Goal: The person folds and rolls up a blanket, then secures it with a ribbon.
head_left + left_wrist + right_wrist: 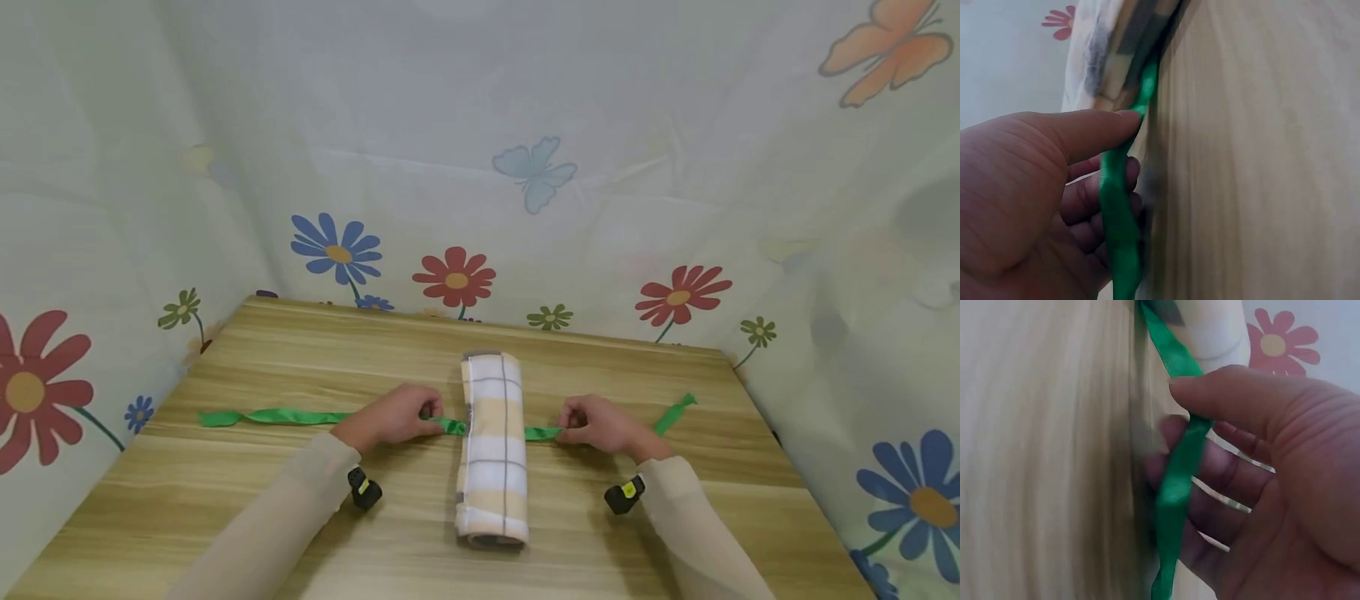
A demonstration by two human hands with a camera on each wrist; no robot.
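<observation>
A rolled checked cloth (497,450) in white, beige and grey lies lengthwise in the middle of the table. Under it runs a green ribbon (296,417), coming out on both sides. Left of the roll, my left hand (393,415) pinches the ribbon between thumb and fingers. My right hand (600,423) pinches the other side, a short way right of the roll. In the left wrist view the ribbon (1121,231) passes beneath the thumb and trails down past the palm. The right wrist view shows the ribbon (1175,487) crossing the curled fingers the same way.
The wood-grain table (330,350) meets a pale curtain (420,125) printed with flowers and butterflies at its back and sides. One loose ribbon end reaches far left; the other sticks out behind the right wrist. Small black devices (364,490) are worn on both wrists.
</observation>
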